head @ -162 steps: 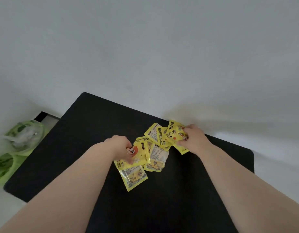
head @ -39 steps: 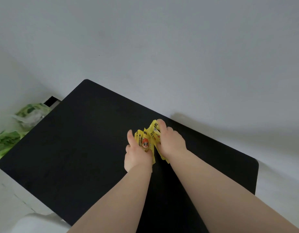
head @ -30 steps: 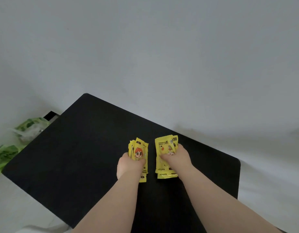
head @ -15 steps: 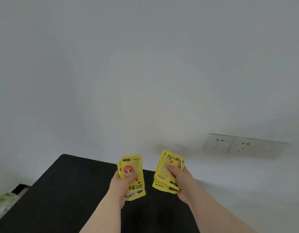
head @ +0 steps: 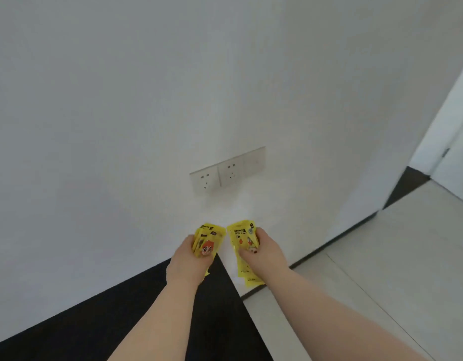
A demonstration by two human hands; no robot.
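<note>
My left hand (head: pixel 186 261) grips a small stack of yellow packets (head: pixel 209 241); the top one shows a cartoon face with orange hair. My right hand (head: pixel 264 254) grips a second stack of yellow packets (head: pixel 241 237), thumb pressed on the front. Both stacks are held upright in the air, side by side and a little apart, above the far right corner of the black table (head: pixel 100 324).
A white wall fills most of the view, with a row of wall sockets (head: pixel 226 171) just above the hands. To the right lies a light tiled floor (head: pixel 397 269) with a dark skirting strip and a white door frame (head: pixel 449 142).
Both hands gathered the scattered packets into two stacks and lifted them off the table. The view swung up and to the right, bringing the sockets, floor and door frame into sight.
</note>
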